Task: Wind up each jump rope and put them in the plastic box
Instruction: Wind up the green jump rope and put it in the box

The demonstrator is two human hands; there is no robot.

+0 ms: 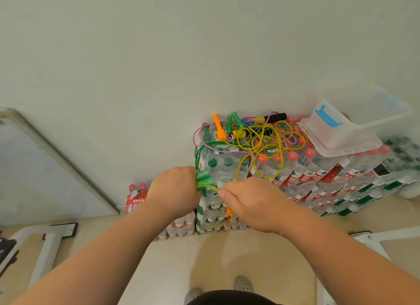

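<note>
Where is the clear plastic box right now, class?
The plastic box sits at the upper right of the head view, on the stacked packs of water bottles, against the wall, just right of the tangled jump ropes.

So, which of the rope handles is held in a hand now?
The green pair, gripped by the left hand; the orange, yellow-black and other green handles lie on the bottle packs.

A single wide-angle camera sits on the person's head and looks forward and steeply down. The left hand point(175, 189) and right hand point(252, 204) are close beneath it, mid-frame. The stacked bottle packs point(318, 175) against the wall point(159, 54) lie just beyond. The shoes point(243, 283) on the floor point(181, 259) reach the bottom edge.
</note>
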